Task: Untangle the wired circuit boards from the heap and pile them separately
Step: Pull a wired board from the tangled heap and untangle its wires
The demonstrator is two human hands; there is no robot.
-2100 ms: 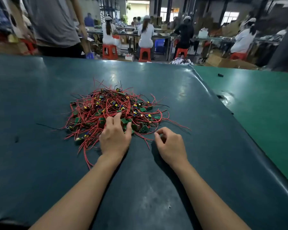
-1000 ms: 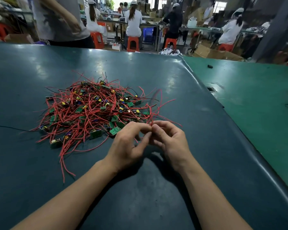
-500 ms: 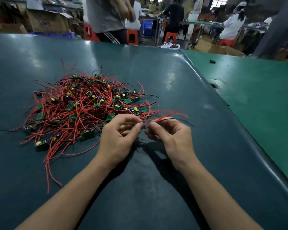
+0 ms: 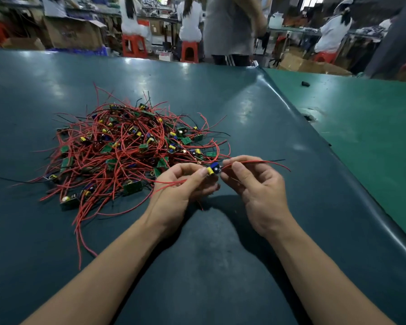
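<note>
The left hand (image 4: pixel 174 195) pinches a small board (image 4: pixel 212 169) with yellow and blue parts; the right hand (image 4: pixel 259 191) pinches its red wires (image 4: pixel 256 162), which trail off to the right of the grip. Just left of and beyond the hands, the heap (image 4: pixel 127 148) lies on the dark mat (image 4: pixel 197 266).

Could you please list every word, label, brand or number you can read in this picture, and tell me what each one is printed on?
No text can be read in this picture.
Cardboard box at the back left: a faint dark mark on its side, too blurred to read.
Circuit boards in the heap: any markings are too small to make out.
Circuit board held between the hands: its yellow and blue parts show no legible print.
</note>
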